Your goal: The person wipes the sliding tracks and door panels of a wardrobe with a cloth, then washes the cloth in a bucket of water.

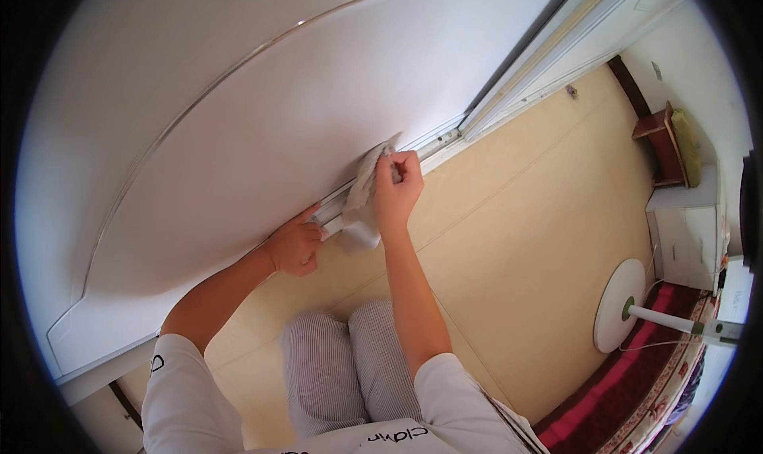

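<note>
A large white sliding door (238,152) with a curved silvery trim line stands in front of me. Along its foot runs a pale bottom track (435,145). My right hand (399,185) is closed around a crumpled light grey cloth (367,180), which hangs over the track against the door's lower edge. The cloth's lower end looks blurred. To its left, my left hand (296,245) rests at the door's bottom edge, holding nothing. Its index finger stretches toward the track, the other fingers are partly bent.
Beige floor tiles (517,215) spread out to the right of the track. A white round-based stand (620,304) with a pole and cable is at the right, near a red patterned cloth (588,402). Behind them are a white cabinet (685,239) and a reddish-brown wooden piece (664,148).
</note>
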